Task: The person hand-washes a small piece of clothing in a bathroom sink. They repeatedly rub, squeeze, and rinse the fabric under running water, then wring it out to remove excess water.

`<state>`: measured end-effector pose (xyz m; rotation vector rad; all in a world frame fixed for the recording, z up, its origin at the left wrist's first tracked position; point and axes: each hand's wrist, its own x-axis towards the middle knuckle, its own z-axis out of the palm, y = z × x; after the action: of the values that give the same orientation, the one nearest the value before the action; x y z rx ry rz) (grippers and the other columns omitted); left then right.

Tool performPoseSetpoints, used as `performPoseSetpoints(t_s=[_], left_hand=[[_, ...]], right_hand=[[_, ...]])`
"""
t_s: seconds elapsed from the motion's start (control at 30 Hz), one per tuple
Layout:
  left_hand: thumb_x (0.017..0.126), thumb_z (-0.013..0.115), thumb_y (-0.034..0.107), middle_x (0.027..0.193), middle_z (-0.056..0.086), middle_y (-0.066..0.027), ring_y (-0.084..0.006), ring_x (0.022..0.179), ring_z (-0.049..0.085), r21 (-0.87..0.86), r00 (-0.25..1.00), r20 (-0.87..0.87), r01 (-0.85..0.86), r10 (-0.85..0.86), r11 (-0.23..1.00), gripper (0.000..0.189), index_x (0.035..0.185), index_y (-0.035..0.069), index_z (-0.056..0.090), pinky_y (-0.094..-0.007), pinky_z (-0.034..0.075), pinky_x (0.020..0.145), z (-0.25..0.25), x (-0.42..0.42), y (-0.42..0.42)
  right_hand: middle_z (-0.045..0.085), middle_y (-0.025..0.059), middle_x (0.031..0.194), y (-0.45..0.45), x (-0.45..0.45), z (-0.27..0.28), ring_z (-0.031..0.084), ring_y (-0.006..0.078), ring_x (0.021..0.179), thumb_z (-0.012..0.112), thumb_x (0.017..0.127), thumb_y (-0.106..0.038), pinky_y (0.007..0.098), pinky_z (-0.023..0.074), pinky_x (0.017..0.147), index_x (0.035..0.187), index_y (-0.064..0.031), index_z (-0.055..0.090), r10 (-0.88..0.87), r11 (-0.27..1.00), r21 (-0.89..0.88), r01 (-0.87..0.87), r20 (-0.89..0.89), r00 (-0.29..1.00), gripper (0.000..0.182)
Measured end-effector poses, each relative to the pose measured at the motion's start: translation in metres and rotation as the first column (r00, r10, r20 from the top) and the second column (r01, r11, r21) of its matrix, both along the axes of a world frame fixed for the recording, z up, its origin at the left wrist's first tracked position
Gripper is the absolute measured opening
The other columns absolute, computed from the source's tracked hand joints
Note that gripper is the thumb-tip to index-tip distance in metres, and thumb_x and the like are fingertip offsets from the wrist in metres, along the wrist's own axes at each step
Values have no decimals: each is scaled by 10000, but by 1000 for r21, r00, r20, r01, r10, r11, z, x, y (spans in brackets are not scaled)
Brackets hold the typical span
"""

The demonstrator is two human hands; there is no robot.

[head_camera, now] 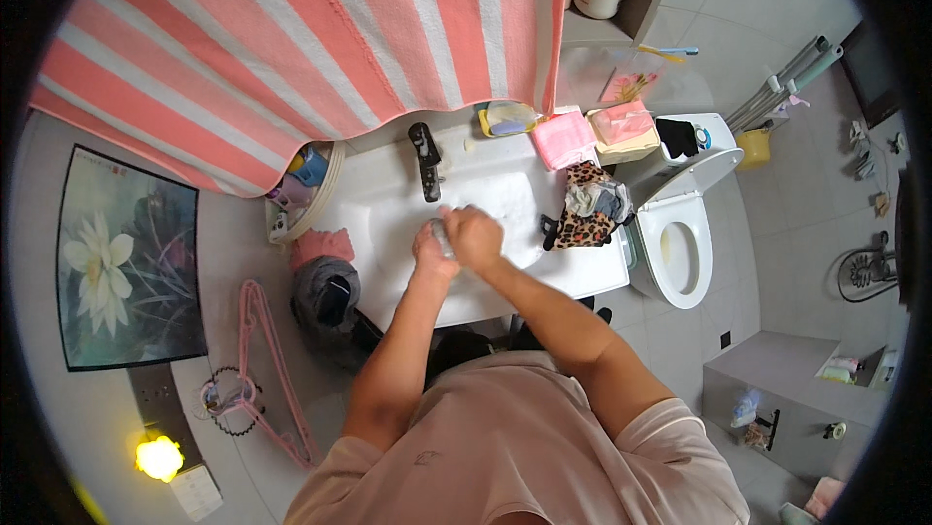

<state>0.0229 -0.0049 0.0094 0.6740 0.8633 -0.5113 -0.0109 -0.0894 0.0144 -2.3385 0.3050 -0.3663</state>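
Note:
My left hand [429, 251] grips a small wet-looking grey cloth [440, 236] over the white washbasin [393, 263]. My right hand [475, 235] is curled in a fist against the same cloth, its fingers pressed close to the left hand. Much of the cloth is hidden by both hands, so its kind cannot be told. White suds [518, 223] fill the right part of the basin. Just beyond the hands stands a black faucet [426, 161], with foam on its top.
Leopard-print clothing [582, 226] is heaped on the basin's right rim, near a folded pink towel [564, 140] and a soap dish [510, 119]. Grey clothing [324, 292] hangs at the left edge. A striped towel [349, 37] hangs above. The toilet [681, 255] is at right, lid raised.

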Motion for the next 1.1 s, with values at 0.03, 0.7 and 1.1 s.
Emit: performPoseSetpoints(t_s=[0.03,0.7,1.1], left_hand=[[1017,315,381,1177,645,-151,-330,1097,608,-97,998,61,9,-3,995,468,1192,48,594,-520,450,1018,-5,5,5],[986,440,405,998,661,-84,-282,946,629,27,996,86,-3,1,1000,368,1078,85,597,-454,509,883,43,-10,-9],[997,351,388,1087,667,-107,-294,1000,642,-35,987,93,132,-128,991,412,1127,71,579,-463,510,894,21,2,10]], right_hand=[[660,156,754,-11,12,6,632,338,667,570,964,-423,468,497,590,765,-66,674,-67,994,78,76,-104,992,422],[657,169,739,6,7,53,649,363,733,635,887,-359,478,506,588,777,-66,636,-84,990,97,102,-177,981,313],[691,127,800,-5,12,47,644,366,699,542,954,-376,493,509,571,723,-112,655,-53,997,53,58,-76,996,369]])
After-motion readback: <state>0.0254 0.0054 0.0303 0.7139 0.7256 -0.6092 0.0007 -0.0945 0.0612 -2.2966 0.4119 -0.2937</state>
